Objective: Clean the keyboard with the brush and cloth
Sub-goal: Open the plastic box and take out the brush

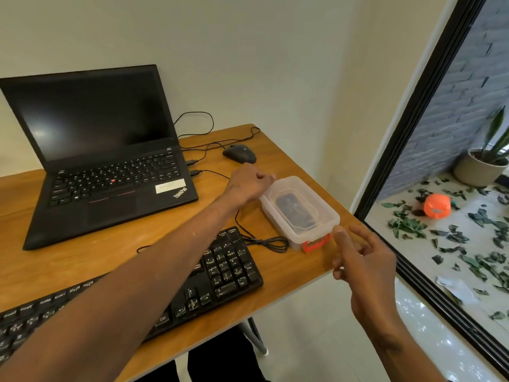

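Both hands at lidded box (300,208): left (248,186) curled, grip unclear; right (360,257) spread; contents murky.

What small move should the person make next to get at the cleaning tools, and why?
Probably unclip the red latch and lift the lid off the clear plastic box. The box looks closed, with something dark inside. The left hand grips its far end, and the right hand is at its near corner, thumb by the rim. The keyboard is untouched; no brush or cloth is out.
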The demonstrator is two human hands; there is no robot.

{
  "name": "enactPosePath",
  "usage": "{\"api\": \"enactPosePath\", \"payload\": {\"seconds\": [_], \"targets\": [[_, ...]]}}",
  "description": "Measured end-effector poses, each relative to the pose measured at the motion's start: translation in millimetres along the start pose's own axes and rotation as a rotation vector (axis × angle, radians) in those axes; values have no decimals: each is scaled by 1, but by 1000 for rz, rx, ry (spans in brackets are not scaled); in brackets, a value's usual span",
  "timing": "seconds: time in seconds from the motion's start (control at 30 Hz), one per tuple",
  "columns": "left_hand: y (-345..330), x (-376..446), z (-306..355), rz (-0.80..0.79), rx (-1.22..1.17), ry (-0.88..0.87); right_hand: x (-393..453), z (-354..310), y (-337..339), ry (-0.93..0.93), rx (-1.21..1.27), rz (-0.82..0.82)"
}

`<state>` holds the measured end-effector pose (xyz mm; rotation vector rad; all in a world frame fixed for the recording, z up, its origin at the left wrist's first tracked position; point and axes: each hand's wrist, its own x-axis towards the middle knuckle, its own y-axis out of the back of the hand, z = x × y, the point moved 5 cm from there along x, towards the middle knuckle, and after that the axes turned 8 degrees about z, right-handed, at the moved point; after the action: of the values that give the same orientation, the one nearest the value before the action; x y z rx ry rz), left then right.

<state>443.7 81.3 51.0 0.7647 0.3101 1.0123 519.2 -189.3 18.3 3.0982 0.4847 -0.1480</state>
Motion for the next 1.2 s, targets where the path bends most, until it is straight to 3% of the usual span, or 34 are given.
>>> {"api": "enactPosePath", "payload": {"seconds": [0.17, 0.33, 0.6, 0.7, 0.83, 1.0, 1.2], "targets": [[9, -4, 6, 0, 37, -17, 2, -8, -9, 18, 8, -66], [17, -10, 13, 9, -13, -29, -3, -12, -11, 16, 43, -13], [62, -10, 23, 98, -328, -12, 16, -52, -32, 234, -59, 13], [86, -4, 19, 216, -474, 35, 46, -84, -62, 283, -40, -44], [92, 2, 2, 307, -449, 94, 83, -99, -110, 306, -122, -168], [67, 4, -31, 290, -485, 252, 129, -81, -148, 277, -265, -282], [43, 5, -44, 169, -412, 254, 163, -52, -170, 165, -442, -398]]}}
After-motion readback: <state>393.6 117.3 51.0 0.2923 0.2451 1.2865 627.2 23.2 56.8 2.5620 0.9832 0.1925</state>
